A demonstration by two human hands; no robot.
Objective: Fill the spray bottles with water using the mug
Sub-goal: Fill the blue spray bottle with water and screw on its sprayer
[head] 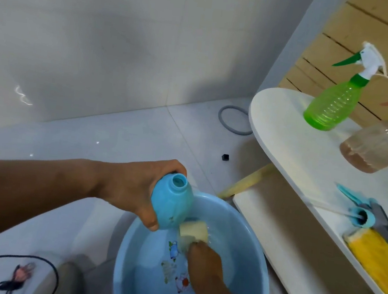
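While both hands work over the round light-blue plastic basin (246, 229), which serves as landmark, the following is recorded.

Basin: sits on the pale tiled floor (120, 138); holds water; printed cartoon figures show on its inner bottom.

Left hand (131, 188): fingers wrapped around the light-blue opaque plastic bottle body (171, 202), held above the basin's far-left rim.

Bottle body: uncapped, tilted, open neck pointing up and away from the basin; its base sits touching or just beside the mug, which of the two cannot be told.

Right hand (203, 258): reaches into the basin from the near side; fingers grip the cream-coloured mug (194, 231).

Mug: inside the basin at the water, tipped on its side; whether it carries water cannot be told.

White oval table (275, 132): stands to the right of the basin.

Green translucent spray bottle with white-and-green trigger head (335, 100): upright on the table, far right of the basin.

Clear ribbed spray bottle with brownish base (376, 149): on the table, just beside the green one, farther right of the basin.

Detached light-blue and grey trigger head (365, 214): lies on the table right of the basin, touching a yellow fibrous cloth (382, 258).

Grey ring (233, 120): on the floor beyond the basin.

Small black cube (225, 157): on the floor beyond the basin.

Black cable (27, 260): on the floor left of the basin.
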